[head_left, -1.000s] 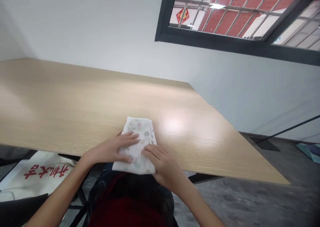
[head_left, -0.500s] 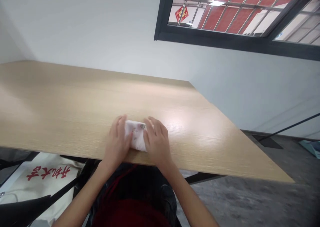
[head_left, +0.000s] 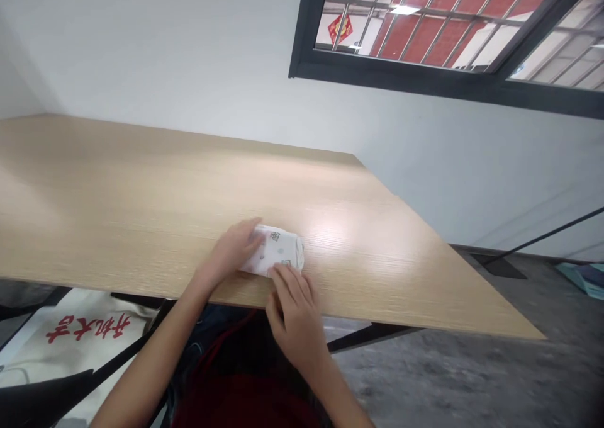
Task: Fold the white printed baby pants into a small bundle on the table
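I saw the folded white printed cloth [head_left: 277, 250] turned narrower on the wooden tabletop [head_left: 141, 189]; left hand [head_left: 232, 248] had moved to its end, right hand [head_left: 293, 315] lifted to its near edge, grip unclear.

Plain indoor work area, office-like room judged likeliest (home not ruled out). Indicated by white painted wall [head_left: 141, 56], long light wood-veneer table [head_left: 141, 189] on black metal frame [head_left: 372, 337], and bare grey concrete-like floor [head_left: 425, 371]. Dark-framed window [head_left: 425, 31] seen high up, metal bars fitted, red wall beyond. Canvas tote bag [head_left: 80, 340] with red characters placed beside table.
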{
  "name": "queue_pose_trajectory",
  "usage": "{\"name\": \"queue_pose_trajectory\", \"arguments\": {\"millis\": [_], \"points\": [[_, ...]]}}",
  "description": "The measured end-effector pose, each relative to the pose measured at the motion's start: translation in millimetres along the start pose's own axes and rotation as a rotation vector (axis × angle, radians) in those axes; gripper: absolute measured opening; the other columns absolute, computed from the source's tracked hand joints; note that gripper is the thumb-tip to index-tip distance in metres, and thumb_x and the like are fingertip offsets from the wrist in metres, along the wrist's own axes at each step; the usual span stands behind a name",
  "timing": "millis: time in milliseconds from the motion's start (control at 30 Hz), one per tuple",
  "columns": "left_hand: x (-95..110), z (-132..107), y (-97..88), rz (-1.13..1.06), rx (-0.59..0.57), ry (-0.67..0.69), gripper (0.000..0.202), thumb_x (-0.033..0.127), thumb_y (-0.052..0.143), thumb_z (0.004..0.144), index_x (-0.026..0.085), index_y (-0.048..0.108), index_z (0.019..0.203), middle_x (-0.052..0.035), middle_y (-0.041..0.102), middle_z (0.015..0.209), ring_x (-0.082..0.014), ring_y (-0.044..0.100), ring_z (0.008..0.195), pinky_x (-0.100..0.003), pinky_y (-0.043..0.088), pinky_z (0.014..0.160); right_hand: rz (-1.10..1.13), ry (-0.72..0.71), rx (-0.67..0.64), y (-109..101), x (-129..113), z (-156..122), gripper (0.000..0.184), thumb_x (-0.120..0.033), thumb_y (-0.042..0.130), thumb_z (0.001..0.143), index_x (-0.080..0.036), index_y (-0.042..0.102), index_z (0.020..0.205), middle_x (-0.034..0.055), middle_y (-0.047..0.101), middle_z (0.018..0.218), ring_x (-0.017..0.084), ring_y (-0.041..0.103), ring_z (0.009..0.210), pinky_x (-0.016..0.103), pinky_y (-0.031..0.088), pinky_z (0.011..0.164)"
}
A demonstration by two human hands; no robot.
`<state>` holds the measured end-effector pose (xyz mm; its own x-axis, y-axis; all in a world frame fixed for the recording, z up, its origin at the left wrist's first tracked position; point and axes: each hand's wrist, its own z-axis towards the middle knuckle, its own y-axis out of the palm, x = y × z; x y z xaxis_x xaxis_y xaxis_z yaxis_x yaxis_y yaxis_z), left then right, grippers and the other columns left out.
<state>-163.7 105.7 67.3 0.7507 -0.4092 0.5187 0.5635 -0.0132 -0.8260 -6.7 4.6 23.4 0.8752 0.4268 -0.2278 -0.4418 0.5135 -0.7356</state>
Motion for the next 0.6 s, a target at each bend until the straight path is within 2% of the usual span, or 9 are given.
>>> {"name": "queue_pose_trajectory", "arguments": {"millis": [100,200,233,300,400,433,467,533,600], "points": [[17,-22,10.4,0.116,0.000,-0.066,0.032,0.031,0.039,0.088,0.014,0.054,0.110,-0.0103,0.061,0.105,-0.0237,0.056,0.098,-0.039,0.045,0.086,-0.040,0.126,-0.285,1,17,30,0.044,-0.019,0.031,0.087,-0.016,0.046,0.128,0.0064,0.044,0.132,0.022,0.036,0.126,0.045,0.034,0.103],[24,-65,11.9,0.146,0.055,-0.164,0.035,0.030,0.040,0.086,0.013,0.050,0.114,-0.0112,0.061,0.102,-0.0255,0.056,0.096,-0.041,0.046,0.084,0.004,0.125,-0.500,-11,34,53,0.046,-0.014,0.026,0.085,-0.020,0.048,0.125,0.0045,0.044,0.132,0.022,0.034,0.128,0.052,0.026,0.107],[24,-77,9.2,0.118,0.049,-0.166,0.036,0.029,0.040,0.085,0.014,0.049,0.116,-0.0107,0.061,0.106,-0.0251,0.056,0.099,-0.041,0.044,0.086,0.020,0.099,-0.512,-15,34,57,0.043,-0.016,0.026,0.087,-0.021,0.051,0.122,0.0045,0.046,0.129,0.021,0.036,0.125,0.052,0.024,0.108],[19,-88,0.2,0.045,0.017,-0.174,0.034,0.025,0.035,0.086,0.017,0.050,0.116,-0.0085,0.061,0.111,-0.0229,0.055,0.103,-0.039,0.042,0.091,0.040,0.021,-0.488,-19,27,58,0.039,-0.033,0.033,0.088,-0.022,0.051,0.121,0.0059,0.047,0.128,0.023,0.038,0.123,0.052,0.024,0.108],[9,-82,-13.2,0.015,-0.002,-0.270,0.036,0.024,0.026,0.088,0.016,0.052,0.113,-0.0092,0.063,0.107,-0.0235,0.058,0.100,-0.040,0.042,0.088,0.016,-0.081,-0.464,-10,8,52,0.071,-0.060,0.045,0.078,-0.021,0.034,0.136,0.0088,0.033,0.139,0.032,0.027,0.128,0.056,0.027,0.103],[7,-77,-15.3,0.020,-0.006,-0.302,0.036,0.025,0.025,0.089,0.016,0.052,0.111,-0.0099,0.064,0.104,-0.0246,0.059,0.097,-0.040,0.043,0.085,-0.005,-0.085,-0.465,-5,5,48,0.074,-0.061,0.046,0.077,-0.023,0.029,0.138,0.0086,0.029,0.141,0.035,0.024,0.129,0.058,0.027,0.101],[8,-72,-15.6,0.022,-0.011,-0.324,0.035,0.027,0.025,0.089,0.016,0.053,0.108,-0.0101,0.065,0.101,-0.0255,0.060,0.093,-0.040,0.043,0.082,-0.026,-0.077,-0.462,-1,4,45,0.069,-0.057,0.045,0.079,-0.026,0.028,0.139,0.0074,0.027,0.142,0.036,0.023,0.130,0.059,0.028,0.099],[18,-67,-10.1,-0.017,-0.010,-0.329,0.032,0.031,0.027,0.090,0.017,0.055,0.100,-0.0092,0.066,0.094,-0.0250,0.061,0.088,-0.037,0.043,0.077,-0.058,-0.046,-0.439,3,11,38,0.049,-0.043,0.041,0.085,-0.035,0.035,0.133,0.0032,0.033,0.139,0.034,0.027,0.128,0.059,0.031,0.096],[38,-69,3.3,-0.127,-0.014,-0.274,0.031,0.032,0.028,0.090,0.018,0.056,0.092,-0.0074,0.066,0.085,-0.0218,0.061,0.080,-0.033,0.043,0.073,-0.062,-0.022,-0.392,-2,30,27,0.038,-0.032,0.038,0.086,-0.035,0.045,0.124,0.0021,0.042,0.131,0.028,0.036,0.122,0.052,0.036,0.094]]}}
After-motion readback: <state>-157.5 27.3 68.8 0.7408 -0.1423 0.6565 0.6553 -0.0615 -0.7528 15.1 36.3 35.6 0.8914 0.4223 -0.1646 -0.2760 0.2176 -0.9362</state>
